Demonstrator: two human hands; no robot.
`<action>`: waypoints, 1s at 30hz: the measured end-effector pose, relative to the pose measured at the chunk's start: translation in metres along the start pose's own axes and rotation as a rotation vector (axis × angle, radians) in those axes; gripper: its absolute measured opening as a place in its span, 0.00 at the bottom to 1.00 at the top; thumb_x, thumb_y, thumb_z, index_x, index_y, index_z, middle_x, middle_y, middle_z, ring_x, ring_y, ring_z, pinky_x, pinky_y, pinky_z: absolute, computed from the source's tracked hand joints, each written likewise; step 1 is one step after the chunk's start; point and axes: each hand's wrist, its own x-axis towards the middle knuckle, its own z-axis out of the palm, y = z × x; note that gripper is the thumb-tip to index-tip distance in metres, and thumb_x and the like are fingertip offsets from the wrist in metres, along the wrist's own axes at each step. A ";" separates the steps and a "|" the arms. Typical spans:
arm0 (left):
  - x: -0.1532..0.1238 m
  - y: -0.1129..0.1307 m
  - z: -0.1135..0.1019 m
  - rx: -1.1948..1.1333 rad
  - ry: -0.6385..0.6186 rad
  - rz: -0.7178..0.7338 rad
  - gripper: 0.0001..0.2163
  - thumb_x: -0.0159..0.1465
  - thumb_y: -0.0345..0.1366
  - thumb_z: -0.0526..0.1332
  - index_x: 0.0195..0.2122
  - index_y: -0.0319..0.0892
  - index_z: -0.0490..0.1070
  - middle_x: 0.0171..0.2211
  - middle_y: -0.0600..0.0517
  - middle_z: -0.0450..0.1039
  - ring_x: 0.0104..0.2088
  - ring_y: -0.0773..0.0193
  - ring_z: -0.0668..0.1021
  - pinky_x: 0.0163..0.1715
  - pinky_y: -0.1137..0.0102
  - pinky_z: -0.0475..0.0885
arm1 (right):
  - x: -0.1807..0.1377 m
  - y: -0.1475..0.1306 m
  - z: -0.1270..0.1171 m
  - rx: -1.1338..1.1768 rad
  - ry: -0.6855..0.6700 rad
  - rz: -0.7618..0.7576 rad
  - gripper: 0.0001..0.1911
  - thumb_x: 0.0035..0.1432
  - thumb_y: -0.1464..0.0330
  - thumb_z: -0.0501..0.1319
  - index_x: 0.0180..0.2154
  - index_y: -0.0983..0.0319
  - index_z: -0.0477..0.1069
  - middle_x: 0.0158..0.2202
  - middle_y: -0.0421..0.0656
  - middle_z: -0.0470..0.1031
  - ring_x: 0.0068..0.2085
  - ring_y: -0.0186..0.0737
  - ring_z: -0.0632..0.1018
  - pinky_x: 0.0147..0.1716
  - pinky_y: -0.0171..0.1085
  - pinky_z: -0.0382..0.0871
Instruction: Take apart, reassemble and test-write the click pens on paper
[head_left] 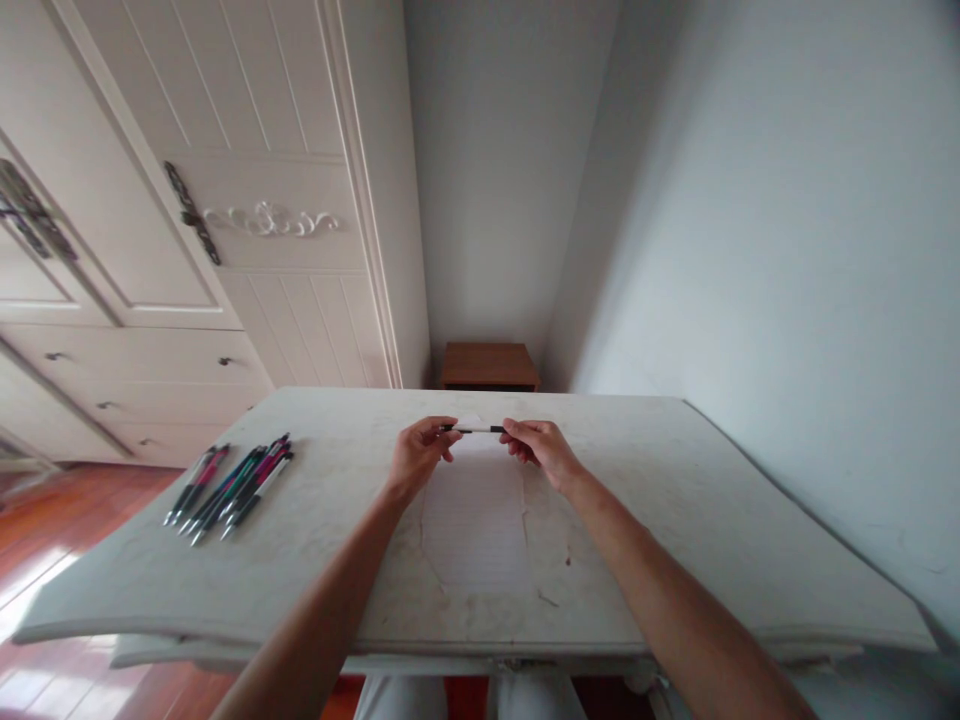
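While you sit at the white table (675,500), your left hand (418,452) and right hand (541,448) each pinch one end of a slim pen (474,429), holding it level just above the far edge of a lined sheet (476,520) at the table's middle. The pen shows a pale barrel with dark ends; whether it is whole or coming apart cannot be told. The sheet looks unmarked, so writing seems not yet begun. Several coloured pens (232,488) lie near the left edge, well apart.
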 end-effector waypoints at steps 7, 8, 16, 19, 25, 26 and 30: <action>-0.002 0.001 -0.002 0.078 0.009 0.050 0.18 0.59 0.51 0.60 0.29 0.38 0.74 0.20 0.51 0.74 0.17 0.69 0.71 0.19 0.74 0.65 | 0.001 0.005 0.003 0.045 -0.045 0.008 0.22 0.42 0.51 0.71 0.25 0.65 0.80 0.21 0.44 0.76 0.20 0.28 0.66 0.19 0.30 0.57; -0.003 0.002 -0.003 0.104 0.029 0.058 0.20 0.61 0.53 0.58 0.25 0.39 0.73 0.18 0.52 0.72 0.17 0.69 0.71 0.20 0.74 0.65 | 0.001 0.004 0.004 0.044 -0.058 -0.011 0.21 0.41 0.52 0.72 0.26 0.65 0.80 0.22 0.44 0.76 0.20 0.28 0.67 0.20 0.31 0.59; -0.004 -0.001 -0.004 0.067 0.129 -0.016 0.30 0.64 0.61 0.48 0.18 0.40 0.66 0.11 0.52 0.64 0.13 0.69 0.67 0.17 0.73 0.61 | -0.004 -0.002 0.011 0.062 -0.094 -0.104 0.16 0.39 0.59 0.74 0.30 0.62 0.82 0.24 0.42 0.78 0.22 0.30 0.69 0.24 0.33 0.63; -0.004 0.001 -0.003 -0.031 0.070 0.045 0.27 0.63 0.60 0.52 0.35 0.37 0.72 0.23 0.50 0.74 0.16 0.68 0.72 0.18 0.73 0.64 | -0.003 -0.001 0.008 0.061 -0.088 -0.097 0.15 0.41 0.59 0.73 0.30 0.63 0.81 0.24 0.42 0.78 0.22 0.30 0.69 0.24 0.33 0.63; -0.003 0.001 -0.003 -0.054 -0.033 0.070 0.23 0.57 0.51 0.66 0.45 0.37 0.73 0.30 0.50 0.76 0.20 0.68 0.75 0.21 0.73 0.67 | -0.002 -0.003 0.005 0.053 -0.041 -0.061 0.16 0.41 0.57 0.73 0.28 0.64 0.80 0.24 0.43 0.77 0.22 0.30 0.69 0.24 0.33 0.63; -0.002 0.001 -0.003 -0.047 -0.041 0.056 0.23 0.56 0.52 0.66 0.42 0.37 0.74 0.27 0.50 0.75 0.20 0.68 0.75 0.20 0.73 0.67 | -0.002 -0.003 0.005 0.057 -0.033 -0.057 0.17 0.41 0.57 0.73 0.27 0.64 0.80 0.24 0.44 0.78 0.22 0.30 0.69 0.24 0.33 0.63; -0.003 0.000 -0.002 0.018 -0.026 0.013 0.23 0.58 0.58 0.61 0.29 0.38 0.73 0.19 0.52 0.72 0.15 0.69 0.70 0.17 0.74 0.63 | -0.003 -0.004 0.005 0.062 -0.035 -0.059 0.17 0.41 0.57 0.73 0.27 0.64 0.79 0.24 0.44 0.78 0.22 0.30 0.70 0.24 0.33 0.63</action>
